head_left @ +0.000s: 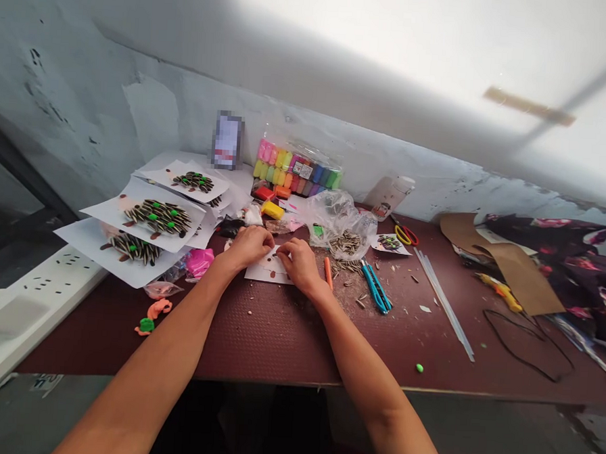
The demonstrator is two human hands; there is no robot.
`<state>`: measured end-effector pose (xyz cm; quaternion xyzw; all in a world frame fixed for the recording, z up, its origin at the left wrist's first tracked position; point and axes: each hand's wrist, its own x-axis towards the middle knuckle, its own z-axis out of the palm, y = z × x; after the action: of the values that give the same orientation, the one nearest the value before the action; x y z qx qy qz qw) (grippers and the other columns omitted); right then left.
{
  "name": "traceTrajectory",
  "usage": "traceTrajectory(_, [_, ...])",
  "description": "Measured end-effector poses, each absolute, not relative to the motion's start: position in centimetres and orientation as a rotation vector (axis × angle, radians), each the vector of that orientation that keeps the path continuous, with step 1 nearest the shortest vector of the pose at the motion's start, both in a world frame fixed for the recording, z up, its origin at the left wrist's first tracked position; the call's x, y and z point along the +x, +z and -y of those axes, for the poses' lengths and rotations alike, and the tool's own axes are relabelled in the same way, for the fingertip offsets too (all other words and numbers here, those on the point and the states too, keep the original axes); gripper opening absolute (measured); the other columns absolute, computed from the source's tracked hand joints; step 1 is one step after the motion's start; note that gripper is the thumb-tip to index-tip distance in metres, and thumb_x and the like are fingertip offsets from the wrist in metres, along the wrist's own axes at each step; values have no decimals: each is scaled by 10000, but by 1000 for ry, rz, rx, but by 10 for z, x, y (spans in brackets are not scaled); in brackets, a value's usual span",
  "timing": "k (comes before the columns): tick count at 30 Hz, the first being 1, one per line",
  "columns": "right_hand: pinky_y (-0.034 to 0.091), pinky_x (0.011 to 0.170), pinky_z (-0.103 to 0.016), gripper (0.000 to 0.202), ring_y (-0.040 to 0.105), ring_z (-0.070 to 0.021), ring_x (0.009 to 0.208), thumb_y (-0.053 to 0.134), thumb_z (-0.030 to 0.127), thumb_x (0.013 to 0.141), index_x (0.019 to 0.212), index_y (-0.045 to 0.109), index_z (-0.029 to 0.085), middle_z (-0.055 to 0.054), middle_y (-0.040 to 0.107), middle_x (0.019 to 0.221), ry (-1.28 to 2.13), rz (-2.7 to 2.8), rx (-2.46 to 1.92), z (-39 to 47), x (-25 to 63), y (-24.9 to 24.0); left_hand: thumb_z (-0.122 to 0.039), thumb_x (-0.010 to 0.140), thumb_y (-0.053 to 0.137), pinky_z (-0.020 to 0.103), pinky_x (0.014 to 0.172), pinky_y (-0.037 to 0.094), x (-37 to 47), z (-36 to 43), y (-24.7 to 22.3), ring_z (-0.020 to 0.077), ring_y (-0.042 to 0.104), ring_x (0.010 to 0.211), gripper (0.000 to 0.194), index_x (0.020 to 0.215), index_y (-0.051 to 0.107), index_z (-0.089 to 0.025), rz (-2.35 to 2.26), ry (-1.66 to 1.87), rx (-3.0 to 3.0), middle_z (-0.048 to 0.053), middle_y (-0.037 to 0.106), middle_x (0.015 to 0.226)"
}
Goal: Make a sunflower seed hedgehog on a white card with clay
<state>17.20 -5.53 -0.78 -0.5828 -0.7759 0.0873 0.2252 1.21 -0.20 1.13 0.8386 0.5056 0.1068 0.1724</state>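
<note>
A small white card (260, 272) with small brown pieces on it lies on the dark red table between my hands. My left hand (251, 243) rests at its upper left edge, fingers bent together; whatever they hold is too small to make out. Over the right part of the card is my right hand (297, 259), thumb and fingers pinched, and anything between them is hidden. Right of it lie an orange stick (328, 273), a teal cutter (376, 286) and a heap of striped seeds (345, 244) by a clear plastic bag (334, 212).
Seed-covered hedgehog cards (156, 216) are stacked at the left, near a white power strip (39, 308). Behind stand a phone (227, 140), packed coloured clay (298, 169) and a white bottle (392, 196). Scissors (407, 234), clear glue sticks (446, 305) and a yellow glue gun (503, 293) lie right.
</note>
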Motion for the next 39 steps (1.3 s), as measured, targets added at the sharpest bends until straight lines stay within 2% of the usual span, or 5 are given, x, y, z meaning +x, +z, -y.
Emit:
traceTrajectory(22, [402, 797, -289, 181, 537, -195, 869, 563, 151, 928, 903, 740, 179, -65, 663, 883, 138, 2294, -1582, 52, 171, -6, -161, 789, 590, 296, 858, 487, 13, 3, 10, 230, 687, 956, 232, 888, 790, -221, -1451, 322, 2381, 55, 779, 958])
traceTrajectory(39, [390, 793, -276, 208, 536, -188, 859, 523, 155, 960, 907, 724, 143, -78, 651, 880, 129, 2355, -1568, 52, 169, -4, -157, 790, 592, 307, 878, 483, 14, 1, 9, 241, 684, 973, 241, 908, 792, -219, -1464, 311, 2376, 66, 774, 986])
